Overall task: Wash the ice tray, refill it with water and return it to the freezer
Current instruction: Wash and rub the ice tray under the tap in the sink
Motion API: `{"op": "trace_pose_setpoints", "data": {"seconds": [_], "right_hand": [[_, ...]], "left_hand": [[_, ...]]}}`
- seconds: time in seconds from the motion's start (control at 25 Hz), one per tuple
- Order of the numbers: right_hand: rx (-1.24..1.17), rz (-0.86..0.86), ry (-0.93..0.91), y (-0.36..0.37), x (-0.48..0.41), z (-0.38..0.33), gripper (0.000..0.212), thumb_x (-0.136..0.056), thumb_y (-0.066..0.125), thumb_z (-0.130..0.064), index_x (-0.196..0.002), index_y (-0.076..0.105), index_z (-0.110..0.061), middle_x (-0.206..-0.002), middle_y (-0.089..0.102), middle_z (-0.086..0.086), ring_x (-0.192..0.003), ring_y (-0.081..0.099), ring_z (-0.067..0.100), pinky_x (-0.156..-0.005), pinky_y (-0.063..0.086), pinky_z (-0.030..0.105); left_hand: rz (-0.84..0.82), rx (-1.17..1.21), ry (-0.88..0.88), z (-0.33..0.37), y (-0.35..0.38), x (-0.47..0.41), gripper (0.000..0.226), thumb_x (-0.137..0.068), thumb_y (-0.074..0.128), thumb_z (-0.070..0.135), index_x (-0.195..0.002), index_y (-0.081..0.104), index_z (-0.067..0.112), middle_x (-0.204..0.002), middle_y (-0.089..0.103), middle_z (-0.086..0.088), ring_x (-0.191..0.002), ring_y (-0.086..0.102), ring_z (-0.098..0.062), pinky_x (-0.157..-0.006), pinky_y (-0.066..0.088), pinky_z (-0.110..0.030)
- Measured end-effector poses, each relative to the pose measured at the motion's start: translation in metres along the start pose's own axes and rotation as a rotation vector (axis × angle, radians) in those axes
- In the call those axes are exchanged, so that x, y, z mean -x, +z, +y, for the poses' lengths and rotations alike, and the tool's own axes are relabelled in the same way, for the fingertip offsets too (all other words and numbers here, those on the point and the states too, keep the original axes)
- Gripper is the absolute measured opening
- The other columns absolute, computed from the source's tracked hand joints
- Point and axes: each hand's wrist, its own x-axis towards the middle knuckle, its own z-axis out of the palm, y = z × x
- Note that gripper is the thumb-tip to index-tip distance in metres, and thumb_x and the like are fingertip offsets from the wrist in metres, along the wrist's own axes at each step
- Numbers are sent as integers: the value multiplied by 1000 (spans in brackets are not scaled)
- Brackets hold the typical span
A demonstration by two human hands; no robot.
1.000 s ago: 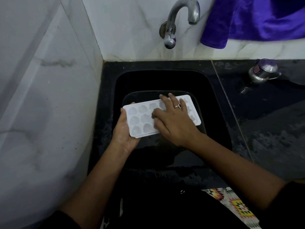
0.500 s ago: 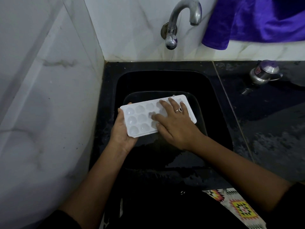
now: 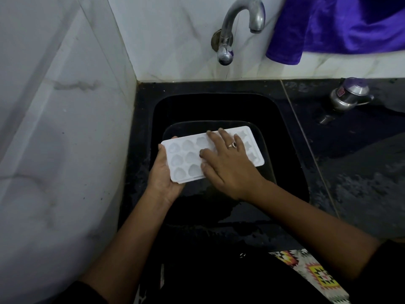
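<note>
Left hand (image 3: 163, 172) gripped the left end of the white ice tray (image 3: 186, 154), its fingers mostly hidden beneath the plastic, while the right hand (image 3: 228, 163), wearing a ring (image 3: 232, 145), lay flat with fingers spread across the middle cells, covering them. Held cells-up over the black sink (image 3: 285, 132) below the steel tap (image 3: 232, 25), the tray hung above a basin too dark to read, and whether the cells held water could not be told. Tray and hands sat almost exactly where they had been half a second earlier.
</note>
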Motion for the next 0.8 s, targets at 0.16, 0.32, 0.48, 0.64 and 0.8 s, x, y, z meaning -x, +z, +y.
{"op": "trace_pose_setpoints", "data": {"seconds": [0.16, 0.32, 0.48, 0.64, 0.8], "right_hand": [[-10, 8, 31, -4, -4, 6, 48, -105, 24, -50, -133, 57, -30, -167, 24, 15, -157, 11, 42, -122, 9, 68], [32, -7, -25, 3, 0, -2, 47, -106, 25, -48, -134, 54, -25, -166, 25, 16, -156, 13, 42, -122, 11, 67], [-9, 12, 37, -3, -5, 4, 48, -104, 23, -50, -130, 57, -28, -167, 25, 16, -157, 12, 42, -123, 9, 67], [39, -12, -31, 4, 2, 1, 48, -106, 26, -48, -138, 53, -26, -167, 24, 16, -157, 12, 41, -123, 10, 67], [1, 5, 34, -3, -4, 6, 47, -105, 23, -49, -132, 57, -29, -168, 23, 16, -157, 10, 41, -123, 9, 68]], "left_hand": [[16, 11, -28, 1, -3, -2, 66, -108, 36, 62, -152, 52, 17, -147, 61, -21, -134, 60, -40, -109, 50, -61], [11, 15, -6, 2, -3, 0, 65, -108, 34, 63, -150, 53, 18, -146, 62, -21, -133, 61, -40, -110, 48, -61], [15, -1, 3, -1, -5, -1, 67, -107, 36, 63, -155, 48, 17, -149, 60, -21, -135, 60, -41, -103, 54, -60], [35, -4, 32, 3, 1, 5, 56, -109, 33, 60, -134, 64, 21, -133, 72, -17, -115, 72, -35, -93, 58, -56], [45, -27, 42, -2, 3, 4, 55, -109, 34, 60, -138, 61, 23, -138, 69, -18, -123, 68, -38, -102, 53, -60]]}}
